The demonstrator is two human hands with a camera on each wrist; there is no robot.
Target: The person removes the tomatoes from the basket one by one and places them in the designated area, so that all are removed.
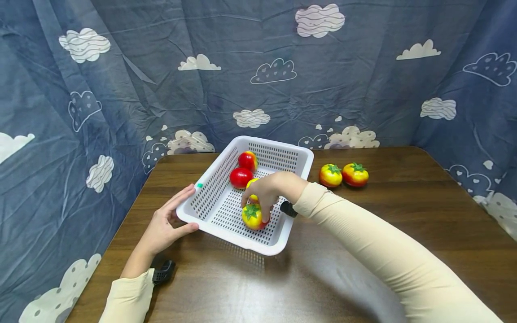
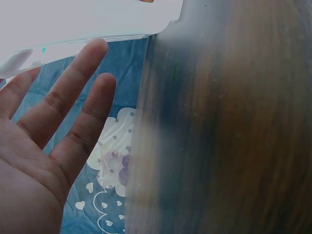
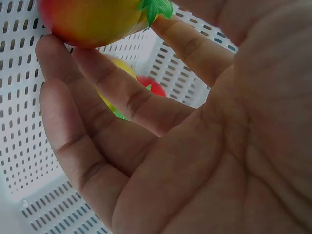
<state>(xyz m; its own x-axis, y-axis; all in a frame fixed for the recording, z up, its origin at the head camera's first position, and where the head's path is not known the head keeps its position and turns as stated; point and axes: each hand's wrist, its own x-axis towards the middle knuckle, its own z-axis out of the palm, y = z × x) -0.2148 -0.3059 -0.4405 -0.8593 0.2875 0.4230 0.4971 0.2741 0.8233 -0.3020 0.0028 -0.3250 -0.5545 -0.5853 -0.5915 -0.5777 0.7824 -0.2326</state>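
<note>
A white perforated plastic basket (image 1: 218,204) sits turned at an angle on the table. Inside it, the curled fingers and thumb of my right hand (image 1: 264,190) grip a yellow-and-red toy tomato (image 1: 251,218) with green leaves, near the front right corner. The right wrist view shows that toy tomato (image 3: 97,22) at the fingertips. Behind it in the basket lies another yellow piece (image 1: 252,184), partly hidden by the hand. At the basket's left corner, my left hand (image 1: 161,229) touches the rim with fairly straight, spread fingers and thumb.
Two red rounded toy pieces, one plain (image 1: 241,178) and one partly yellow (image 1: 247,160), lie toward the back of the basket. Right of the basket, two toy tomatoes (image 1: 330,175) (image 1: 355,175) stand side by side on the brown wooden table (image 1: 404,215). A blue cloud-print cloth (image 1: 226,98) hangs behind.
</note>
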